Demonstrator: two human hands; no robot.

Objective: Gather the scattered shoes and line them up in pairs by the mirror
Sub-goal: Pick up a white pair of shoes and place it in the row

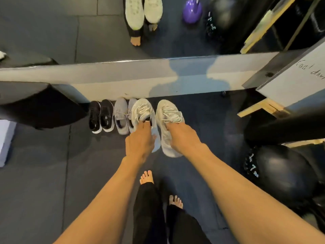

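Note:
My left hand [139, 142] grips one white sneaker [141, 110] by its opening. My right hand [182, 136] grips the other white sneaker [166, 111] the same way. Both shoes point toe-first at the pale wall base under the mirror [105, 29]. The left white sneaker overlaps the right shoe of a grey pair [121, 116] lined up against the wall. A black pair with white soles [101, 116] stands left of the grey pair. Whether the white sneakers rest on the floor or hang just above it I cannot tell. The mirror reflects the white soles.
A black exercise ball [283, 170] lies at the right, under a wooden-framed shelf [267, 106]. A dark rounded object [35, 106] sits at the left against the wall. My bare feet [146, 177] stand on dark rubber floor tiles. A purple kettlebell shows in the mirror [191, 10].

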